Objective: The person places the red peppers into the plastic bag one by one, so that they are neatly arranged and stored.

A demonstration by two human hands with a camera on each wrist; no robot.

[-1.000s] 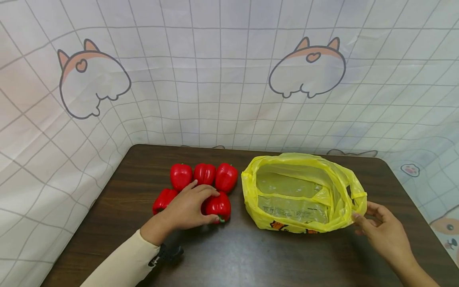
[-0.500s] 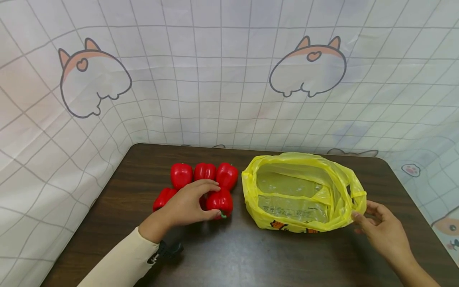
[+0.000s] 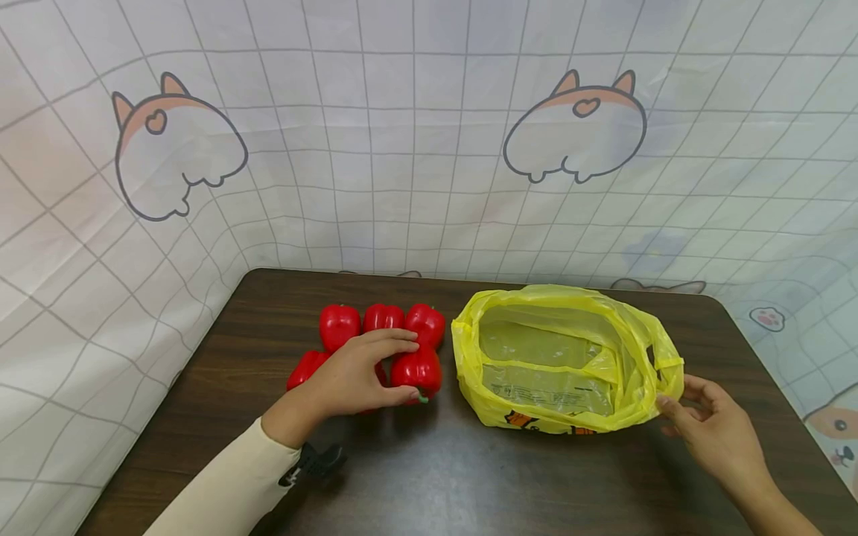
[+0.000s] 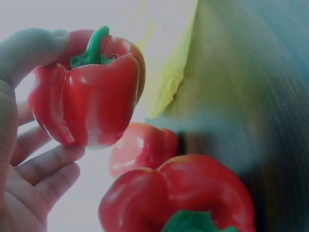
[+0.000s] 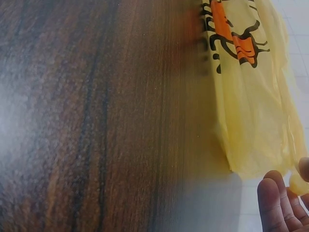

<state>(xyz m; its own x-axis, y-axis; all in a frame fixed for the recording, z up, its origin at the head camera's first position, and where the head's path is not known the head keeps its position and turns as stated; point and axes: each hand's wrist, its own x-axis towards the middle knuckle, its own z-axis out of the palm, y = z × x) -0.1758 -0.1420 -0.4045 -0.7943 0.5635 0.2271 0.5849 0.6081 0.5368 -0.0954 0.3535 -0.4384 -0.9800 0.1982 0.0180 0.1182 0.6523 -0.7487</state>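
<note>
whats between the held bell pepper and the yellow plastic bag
A bare strip of dark wood-grain tabletop lies between the held red bell pepper and yellow plastic bag, seen in the head view.

Left hand [image 3: 355, 372]: is covering most of a middle pepper [image 3: 380, 372]; its palm is being cut by its wrist view's left edge.
Held pepper [image 3: 421, 370]: is hiding one side behind the left hand's fingers in the head view.
Outer pepper [image 3: 306, 368]: is lying left of that hand, partly covered by it.
Lowest pepper [image 4: 174, 193]: is being cut by the bottom edge, below the left hand's hold.
Right hand [image 3: 720, 435]: is hiding some fingertips behind the yellow bag [image 3: 492, 409].
Small lettering [image 3: 521, 391]: is showing unreadably, left of the right hand.
</note>
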